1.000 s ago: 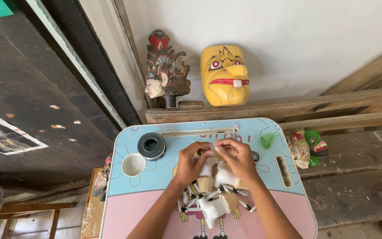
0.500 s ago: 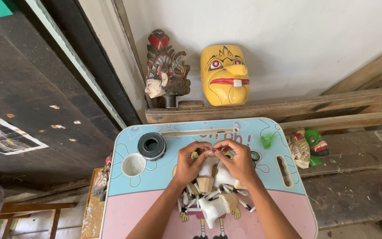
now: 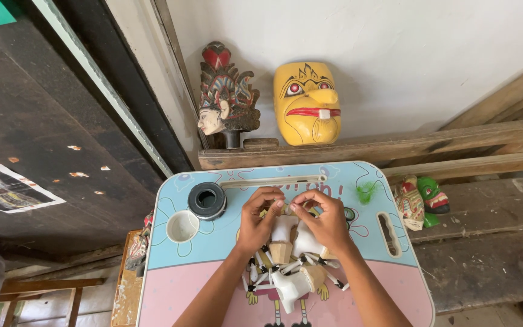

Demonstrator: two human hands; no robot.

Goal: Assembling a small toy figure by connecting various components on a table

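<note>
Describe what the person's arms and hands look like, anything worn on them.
Both forearms are bare to the frame's bottom edge, no sleeves in view. The left hand and right hand wear no gloves; no rings, watch or bracelets show. Fingernails look short and unpainted.

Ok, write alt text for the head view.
Both hands, left hand and right hand, pinch something small together above white-and-tan carved wooden pieces on a blue-and-pink plastic lap table; a yellow wooden mask leans on the wall behind.

Glossy painted yellow mask (image 3: 307,103), smooth plastic tabletop (image 3: 213,242), rough weathered wooden planks (image 3: 394,148).
</note>
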